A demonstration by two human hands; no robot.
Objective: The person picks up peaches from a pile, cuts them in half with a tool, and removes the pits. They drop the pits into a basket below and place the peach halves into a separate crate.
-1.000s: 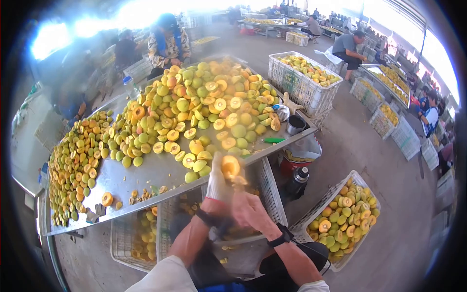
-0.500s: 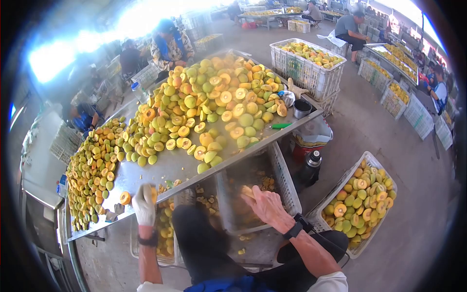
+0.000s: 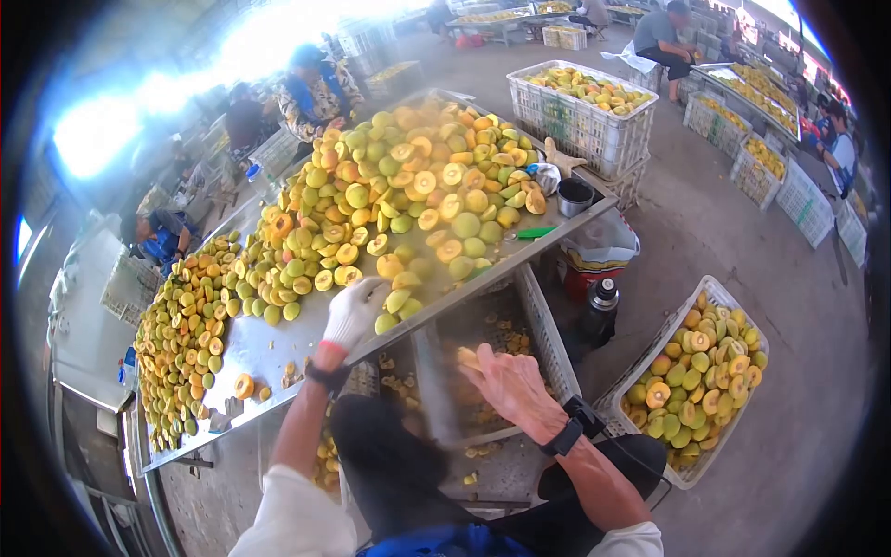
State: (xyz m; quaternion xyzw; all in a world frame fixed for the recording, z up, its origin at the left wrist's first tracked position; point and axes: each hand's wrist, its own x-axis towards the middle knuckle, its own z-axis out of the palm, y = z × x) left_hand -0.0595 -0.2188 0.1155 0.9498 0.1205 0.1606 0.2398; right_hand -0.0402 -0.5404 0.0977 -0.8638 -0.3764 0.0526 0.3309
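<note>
A large heap of halved and whole yellow-green fruit (image 3: 399,176) covers the metal table (image 3: 278,348). My left hand (image 3: 355,314), in a white glove, reaches over the table's near edge to the fruit; its fingertips are at the heap's lower side, and whether they grip a piece is unclear. Bare and lower right, my right hand (image 3: 510,385) is closed on a small wooden handle (image 3: 470,358) above a crate (image 3: 548,343) with scraps in it. The tool's far end is hidden or blurred.
A crate of fruit (image 3: 682,390) stands on the floor at right, near a black thermos (image 3: 601,302). Stacked crates (image 3: 594,130) stand behind the table. A metal cup (image 3: 574,195) and green knife (image 3: 535,233) lie by the table's right corner. Other people sit further back.
My left hand has moved right and up, from the table's near edge to the fruit heap. The piece it held is no longer visible. My right hand has stayed almost in place.
</note>
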